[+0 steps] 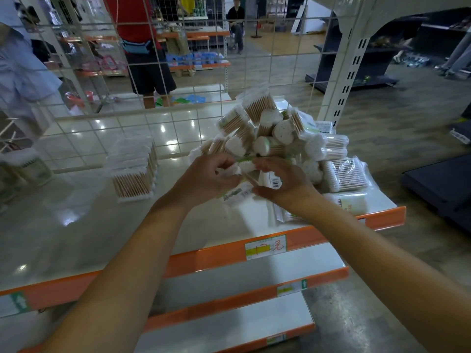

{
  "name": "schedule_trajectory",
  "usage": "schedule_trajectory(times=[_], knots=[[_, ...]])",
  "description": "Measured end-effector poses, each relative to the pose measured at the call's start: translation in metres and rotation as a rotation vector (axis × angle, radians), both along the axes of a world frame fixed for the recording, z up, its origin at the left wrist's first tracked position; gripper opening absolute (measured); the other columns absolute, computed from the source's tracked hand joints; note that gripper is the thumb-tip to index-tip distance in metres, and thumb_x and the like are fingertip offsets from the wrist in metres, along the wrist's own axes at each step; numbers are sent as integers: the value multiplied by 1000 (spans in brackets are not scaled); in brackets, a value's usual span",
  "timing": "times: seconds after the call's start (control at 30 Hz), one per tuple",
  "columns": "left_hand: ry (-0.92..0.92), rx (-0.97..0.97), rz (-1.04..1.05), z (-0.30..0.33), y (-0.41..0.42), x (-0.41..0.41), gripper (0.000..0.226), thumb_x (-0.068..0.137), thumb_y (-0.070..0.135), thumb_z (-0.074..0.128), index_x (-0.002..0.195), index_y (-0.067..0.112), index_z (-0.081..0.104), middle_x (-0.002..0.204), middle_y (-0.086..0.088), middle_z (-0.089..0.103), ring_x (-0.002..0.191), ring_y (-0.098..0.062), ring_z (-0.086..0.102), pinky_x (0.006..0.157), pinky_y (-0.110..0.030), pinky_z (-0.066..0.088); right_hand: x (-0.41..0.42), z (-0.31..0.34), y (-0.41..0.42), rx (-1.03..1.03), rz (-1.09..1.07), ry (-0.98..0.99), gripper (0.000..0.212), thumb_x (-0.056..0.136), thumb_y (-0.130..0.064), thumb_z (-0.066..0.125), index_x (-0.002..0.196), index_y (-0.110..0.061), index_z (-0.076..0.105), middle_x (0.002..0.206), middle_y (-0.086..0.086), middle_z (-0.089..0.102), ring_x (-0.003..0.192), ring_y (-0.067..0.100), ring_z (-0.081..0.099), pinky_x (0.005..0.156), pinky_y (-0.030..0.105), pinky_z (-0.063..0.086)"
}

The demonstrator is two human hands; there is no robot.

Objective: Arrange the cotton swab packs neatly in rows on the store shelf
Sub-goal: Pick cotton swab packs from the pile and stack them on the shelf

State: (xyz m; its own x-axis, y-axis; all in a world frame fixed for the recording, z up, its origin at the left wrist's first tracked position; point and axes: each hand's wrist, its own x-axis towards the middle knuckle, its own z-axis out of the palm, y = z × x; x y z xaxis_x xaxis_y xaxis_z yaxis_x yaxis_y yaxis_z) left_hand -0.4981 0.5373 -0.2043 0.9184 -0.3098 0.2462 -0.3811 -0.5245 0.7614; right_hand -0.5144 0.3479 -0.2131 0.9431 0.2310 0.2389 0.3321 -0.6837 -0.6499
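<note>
step: lifting one swab pack off heap at shelf right | left hand pinched pack end; right hand curled on other end | advice: lift clear without toppling heap, set flush beside standing row

Little can be read. A price label on the shelf's orange edge strip — below the fingers — carries red handwritten marks, not legible. A barcode sticker sits on a pack just beside the right fingers; its digits are too small.
</note>
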Motion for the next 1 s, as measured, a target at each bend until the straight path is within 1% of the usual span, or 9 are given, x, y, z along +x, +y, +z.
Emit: schedule_trajectory(times=[0.2, 0.3, 0.37, 0.4, 0.47, 0.57, 0.8, 0.93, 1.0], knots=[[-29, 19, -35, 3, -6, -6, 14, 80, 17, 70, 91, 8, 67, 80, -1, 65, 70, -6, 55, 66, -27, 43, 0, 0, 14, 3, 53, 104, 28, 80, -19, 69, 107, -19, 63, 88, -8, 59, 83, 9, 54, 75, 20, 41], [-6, -33, -10, 2, -2, -5, 25, 79, 20, 71, 103, 19, 65, 91, 14, 64, 80, 7, 56, 70, -14, 42, 4, -4, 13, 36, -9, 80, 18, 78, -19, 70, 96, -15, 65, 84, -5, 61, 79, 10, 57, 67, 16, 41], [31, -86, 26, 0, 2, -3, 38, 77, 22, 73, 113, 22, 61, 105, 10, 63, 90, 1, 57, 73, -10, 42, 6, -5, 10, 140, -31, 73, 15, 78, -14, 71, 91, -9, 65, 85, 0, 66, 78, 15, 61, 67, 15, 46], [55, -126, 47, -2, 3, -2, 43, 76, 21, 75, 115, 23, 59, 109, 6, 63, 91, -5, 59, 76, -14, 45, 7, -5, 8, 198, -32, 73, 15, 77, -11, 70, 91, -7, 65, 87, 3, 68, 80, 19, 63, 72, 21, 50], [109, -212, 64, -5, 5, -4, 46, 73, 18, 77, 112, 29, 56, 104, 3, 64, 88, -11, 62, 79, -24, 51, 7, -3, 5, 288, -39, 67, 18, 77, -7, 70, 95, -10, 68, 89, 4, 68, 83, 21, 65, 77, 31, 53], [178, -321, 6, -9, 3, -10, 44, 66, 20, 74, 105, 32, 56, 93, 5, 67, 82, -7, 64, 79, -24, 53, 6, 0, 3, 380, -58, 65, 24, 77, -5, 70, 99, -11, 67, 90, 5, 68, 82, 19, 64, 78, 27, 53], [229, -395, 22, -14, -2, -13, 27, 78, -7, 65, 92, 16, 61, 89, -1, 67, 83, -12, 64, 88, -35, 52, 5, -1, 2, 468, -65, 95, 28, 78, -3, 69, 105, -10, 66, 93, 8, 68, 88, 25, 67, 82, 34, 55], [222, -409, 20, -13, -3, -15, 26, 77, -7, 66, 86, 17, 61, 86, 1, 67, 80, -10, 64, 84, -32, 52, 4, -5, 4, 427, -178, -23, 28, 75, -12, 74, 97, -22, 59, 94, -1, 63, 77, 6, 57, 70, 22, 50], [206, -403, 24, -13, -6, -16, 27, 77, -6, 66, 85, 19, 60, 86, 1, 67, 82, -14, 63, 83, -32, 52, 3, -7, 5, 389, -253, -91, 31, 72, -17, 76, 92, -24, 53, 85, -10, 55, 69, 3, 51, 64, 23, 46]])
